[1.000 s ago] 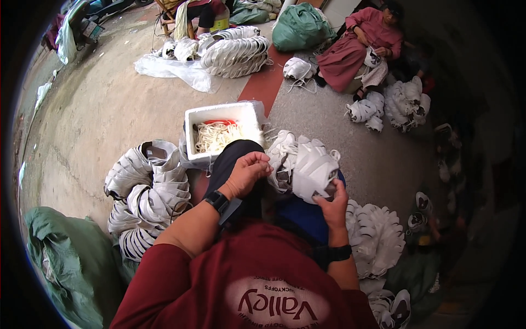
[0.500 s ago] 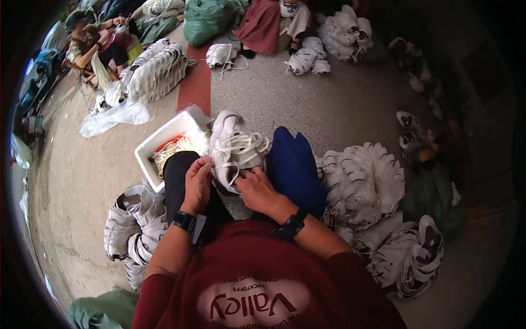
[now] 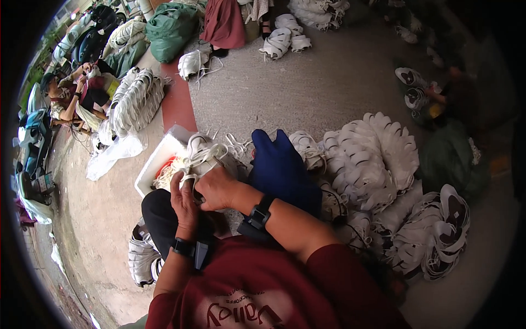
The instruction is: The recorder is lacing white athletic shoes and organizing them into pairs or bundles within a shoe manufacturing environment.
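A white lace-up sneaker [image 3: 204, 153] is held over my lap, its toe pointing away beside the white foam box. Loose white laces cross its upper. My left hand [image 3: 184, 204] holds the heel end from the left, its fingers pointing up along the shoe. From the right, my right hand [image 3: 217, 189] grips the shoe near its opening; its fingertips are partly hidden. The two hands are close together, and they cover much of the shoe's rear.
The foam box [image 3: 147, 174] holds cream laces and something red. Nested white shoes [image 3: 372, 159] are stacked at my right; more shoes [image 3: 143, 257] lie at my left. Dark blue cloth [image 3: 282, 172] covers my right knee. A person [image 3: 68, 104] sits far left beside a shoe row [image 3: 137, 101].
The view has turned toward the right. The shoe has come lower and left against the box, and my right hand has moved left with it. My left hand's pinch has given way to straighter fingers.
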Motion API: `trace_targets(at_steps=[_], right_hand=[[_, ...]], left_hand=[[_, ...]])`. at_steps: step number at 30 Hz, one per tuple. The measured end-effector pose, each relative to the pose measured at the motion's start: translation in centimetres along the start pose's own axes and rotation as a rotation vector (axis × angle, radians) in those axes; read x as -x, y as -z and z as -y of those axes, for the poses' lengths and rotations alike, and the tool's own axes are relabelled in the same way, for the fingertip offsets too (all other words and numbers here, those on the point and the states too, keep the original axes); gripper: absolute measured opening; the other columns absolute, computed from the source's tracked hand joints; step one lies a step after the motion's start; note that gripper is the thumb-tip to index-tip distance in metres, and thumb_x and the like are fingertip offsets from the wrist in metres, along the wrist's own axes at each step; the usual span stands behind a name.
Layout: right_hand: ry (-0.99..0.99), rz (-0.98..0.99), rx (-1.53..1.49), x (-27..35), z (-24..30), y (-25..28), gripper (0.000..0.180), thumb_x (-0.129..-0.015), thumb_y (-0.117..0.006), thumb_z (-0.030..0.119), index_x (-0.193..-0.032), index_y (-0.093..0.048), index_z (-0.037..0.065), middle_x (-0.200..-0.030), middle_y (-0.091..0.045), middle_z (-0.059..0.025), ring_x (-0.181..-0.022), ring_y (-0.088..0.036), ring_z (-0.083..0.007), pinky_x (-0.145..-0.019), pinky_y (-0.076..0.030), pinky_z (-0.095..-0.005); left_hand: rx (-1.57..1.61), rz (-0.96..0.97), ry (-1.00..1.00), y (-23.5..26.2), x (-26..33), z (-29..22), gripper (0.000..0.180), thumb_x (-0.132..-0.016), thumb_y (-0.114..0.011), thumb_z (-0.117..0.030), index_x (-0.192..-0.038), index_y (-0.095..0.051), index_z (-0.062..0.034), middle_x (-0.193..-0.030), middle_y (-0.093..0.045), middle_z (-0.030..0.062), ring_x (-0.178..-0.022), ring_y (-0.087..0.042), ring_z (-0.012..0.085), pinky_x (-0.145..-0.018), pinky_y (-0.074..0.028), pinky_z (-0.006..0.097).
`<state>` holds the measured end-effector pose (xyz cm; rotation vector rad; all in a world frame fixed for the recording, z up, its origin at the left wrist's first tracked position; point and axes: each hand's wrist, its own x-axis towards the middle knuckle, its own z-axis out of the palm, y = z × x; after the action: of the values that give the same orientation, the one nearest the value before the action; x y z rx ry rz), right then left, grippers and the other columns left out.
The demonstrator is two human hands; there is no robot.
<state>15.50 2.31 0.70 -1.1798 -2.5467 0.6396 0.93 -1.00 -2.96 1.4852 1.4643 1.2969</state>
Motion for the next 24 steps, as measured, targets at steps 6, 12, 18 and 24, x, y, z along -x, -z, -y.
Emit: trace_targets(at_steps=[6,12,18,24], right_hand=[[0.14,0.03,-0.526,2.3,-3.4,2.4,0.025,-0.069,-0.068,0.027,-0.071,-0.066,0.003,-0.069,-0.063,-0.0122,-0.063,-0.061,-0.0199,-0.062,-0.048,-0.0312],[-0.297,-0.3,-0.901,-0.7,-17.8,8.1,0.013,-0.079,-0.063,0.012,-0.075,-0.062,0.0,-0.073,-0.064,-0.0033,-0.064,-0.054,-0.0081,-0.059,-0.045,-0.0242],[-0.448,0.141,-0.481,-6.9,-28.4,-1.2,0.015,-0.065,-0.069,0.016,-0.073,-0.064,0.004,-0.065,-0.062,-0.0093,-0.058,-0.058,-0.0193,-0.058,-0.046,-0.0318],[-0.328,0.815,0.087,-7.6,-29.4,-12.4,0.028,-0.071,-0.058,0.012,-0.098,-0.064,0.005,-0.109,-0.058,-0.0151,-0.102,-0.055,-0.0341,-0.087,-0.046,-0.0411]], left_hand=[[-0.338,0.31,-0.403,-1.0,-3.0,-2.7,0.019,-0.081,-0.055,-0.016,-0.092,-0.061,-0.0022,-0.11,-0.053,0.0188,-0.108,-0.047,0.0371,-0.094,-0.036,0.043],[-0.187,0.41,-0.378,0.0,-4.5,-1.7,0.021,-0.078,-0.058,-0.02,-0.093,-0.057,-0.0048,-0.105,-0.054,0.0153,-0.104,-0.048,0.0349,-0.092,-0.036,0.043],[-0.125,0.47,-0.329,0.6,-5.9,-0.1,0.029,-0.077,-0.059,-0.027,-0.095,-0.058,-0.0044,-0.102,-0.058,0.0137,-0.101,-0.051,0.0344,-0.091,-0.036,0.045],[-0.062,0.575,-0.262,1.3,-7.0,0.7,0.02,-0.072,-0.063,-0.024,-0.084,-0.063,-0.0078,-0.101,-0.06,0.0095,-0.098,-0.051,0.029,-0.083,-0.038,0.043]])
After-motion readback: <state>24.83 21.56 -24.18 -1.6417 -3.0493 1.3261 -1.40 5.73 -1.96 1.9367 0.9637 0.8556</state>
